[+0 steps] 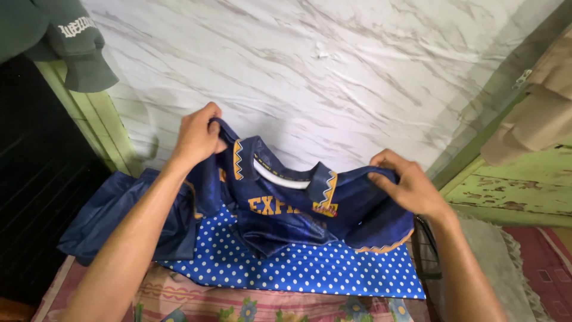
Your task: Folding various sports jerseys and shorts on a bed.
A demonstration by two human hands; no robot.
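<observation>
— Both hands are gripping that navy jersey [286, 206], aren't they?

— Yes. The left hand [196, 136] is pinching one shoulder, raised on the far left; the right hand [408, 185] is clutching the other shoulder, lower on the right.

— Where's it hanging?

— Just over the blue polka-dot cloth [298, 268], which is lying on the floral bedsheet [179, 298]. A green cap [77, 42] is hanging far left.

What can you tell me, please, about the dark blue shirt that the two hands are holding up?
The dark blue shirt looks like shiny sports fabric, with orange zigzag trim at collar and sleeve hems, a white inner neckband and orange lettering on the chest. It is crumpled and sagging, front toward the camera. The left hand grips one shoulder, raised higher; the right hand grips the other. Its lower part rests on a blue cloth with white dots.
</observation>
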